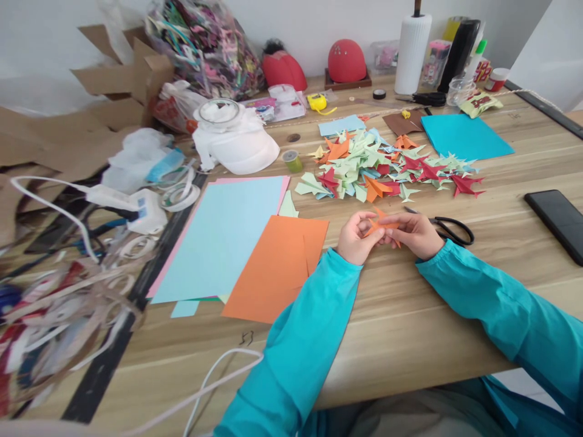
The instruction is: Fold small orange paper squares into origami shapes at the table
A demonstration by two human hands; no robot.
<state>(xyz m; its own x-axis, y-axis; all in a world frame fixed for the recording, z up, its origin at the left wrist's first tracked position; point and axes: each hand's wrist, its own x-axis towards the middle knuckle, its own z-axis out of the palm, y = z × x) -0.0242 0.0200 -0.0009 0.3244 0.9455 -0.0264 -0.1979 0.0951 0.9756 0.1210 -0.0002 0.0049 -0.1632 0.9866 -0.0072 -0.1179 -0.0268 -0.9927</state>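
Both my hands pinch one small folded orange paper piece (381,223) over the front of the table. My left hand (356,235) grips its left side between thumb and fingers. On its right side, my right hand (418,233) is closed with thumb and fingertips on the paper. Pointed tips of the piece stick out above and below the fingers. Black-handled scissors (455,230) lie just right of my right hand, their blades partly hidden by it. Beyond my hands is a pile of folded paper shapes (364,156) in pale green, orange, red and blue.
Orange sheets (268,267) and a large light-blue sheet (223,224) lie to the left. A turquoise paper stack (467,136) is at the back right, a phone (558,221) at the right edge. Ribbons, cables and a power adapter (148,211) clutter the far left.
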